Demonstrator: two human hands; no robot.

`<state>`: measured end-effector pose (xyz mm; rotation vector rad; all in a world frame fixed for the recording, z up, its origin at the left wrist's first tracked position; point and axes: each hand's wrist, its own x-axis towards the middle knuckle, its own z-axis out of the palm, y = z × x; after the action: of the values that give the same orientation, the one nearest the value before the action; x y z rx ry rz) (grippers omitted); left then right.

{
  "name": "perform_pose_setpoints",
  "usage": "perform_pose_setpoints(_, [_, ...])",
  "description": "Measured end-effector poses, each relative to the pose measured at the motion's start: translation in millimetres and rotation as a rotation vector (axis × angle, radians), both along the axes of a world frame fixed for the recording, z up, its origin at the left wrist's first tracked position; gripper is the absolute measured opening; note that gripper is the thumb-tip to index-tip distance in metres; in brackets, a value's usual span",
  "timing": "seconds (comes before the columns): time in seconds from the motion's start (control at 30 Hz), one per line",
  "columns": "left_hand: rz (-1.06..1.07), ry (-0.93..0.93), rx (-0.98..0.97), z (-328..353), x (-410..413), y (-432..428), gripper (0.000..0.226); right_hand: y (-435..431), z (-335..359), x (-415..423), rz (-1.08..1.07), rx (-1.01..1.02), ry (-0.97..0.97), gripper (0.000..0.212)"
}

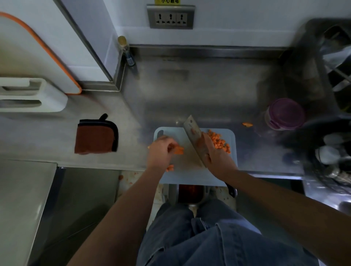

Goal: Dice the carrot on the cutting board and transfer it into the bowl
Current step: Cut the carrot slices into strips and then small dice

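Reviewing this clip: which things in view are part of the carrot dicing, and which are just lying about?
In use: cutting board, cleaver gripped by the right hand, carrot piece held by the left hand, diced carrot pile.
Lying about: brown cloth, purple-lidded jar, corner bottle, wall socket. No bowl plainly visible.

— Any writing to read?
— One yellow label [169,1] on the wall above the socket plate [171,18], behind the counter's back edge. It seems to read 小心触电, with the top cut off.
— The jar [284,114] near the right edge?
— Too blurred, like the stamp on the cleaver [193,136].
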<state>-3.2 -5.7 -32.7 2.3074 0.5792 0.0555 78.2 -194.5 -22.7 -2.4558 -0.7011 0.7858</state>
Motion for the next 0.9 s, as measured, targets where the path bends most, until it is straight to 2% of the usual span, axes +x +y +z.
perform_pose_setpoints(0.07, [-0.118, 0.111, 0.122, -3, 1, -4, 0.025, 0, 3, -1, 0.000, -0.002, -0.006, 0.069])
perform_pose_setpoints(0.23, [-0.277, 0.346, 0.262, 1, -2, -6, 0.069, 1, 4, -1, -0.002, -0.012, 0.000, 0.067])
perform_pose_setpoints(0.3, [-0.280, 0.333, 0.264, 2, -3, -5, 0.063, 0, 3, -1, 0.002, -0.008, 0.006, 0.067])
perform_pose_setpoints(0.4, [-0.208, 0.216, 0.244, 3, -4, -8, 0.035, 0, 1, -1, 0.005, 0.005, 0.013, 0.066])
perform_pose_setpoints(0.5, [-0.172, 0.239, 0.236, -1, 1, -11, 0.043, -1, -1, 0, 0.005, -0.009, -0.012, 0.069])
perform_pose_setpoints(0.67, [-0.208, 0.304, 0.279, -4, 6, -14, 0.022, -3, 1, -1, 0.014, 0.008, 0.005, 0.067])
perform_pose_setpoints(0.9, [-0.237, 0.423, 0.305, -1, 12, -19, 0.022, -6, 1, 0, 0.024, -0.007, -0.014, 0.068])
